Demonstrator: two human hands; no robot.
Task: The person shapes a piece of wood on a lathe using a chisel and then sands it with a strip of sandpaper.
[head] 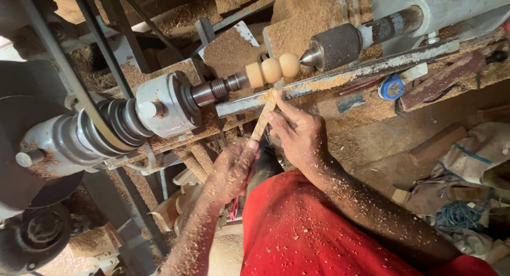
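Red sawdust-flecked shirt (297,233) seen at bottom centre. Long wooden-handled turning tool (264,115) is gripped by left hand (231,170) and right hand (297,132), fingers closed around it, tip against pale beaded wooden workpiece (272,70) at upper centre, over grey metal tool rest (340,77).

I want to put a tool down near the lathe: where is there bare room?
Little. The sawdust-covered bench has an open patch between the blue tape roll and the dark wooden block. Around the pale beaded wooden workpiece, both hands and the metal tool rest crowd everything.
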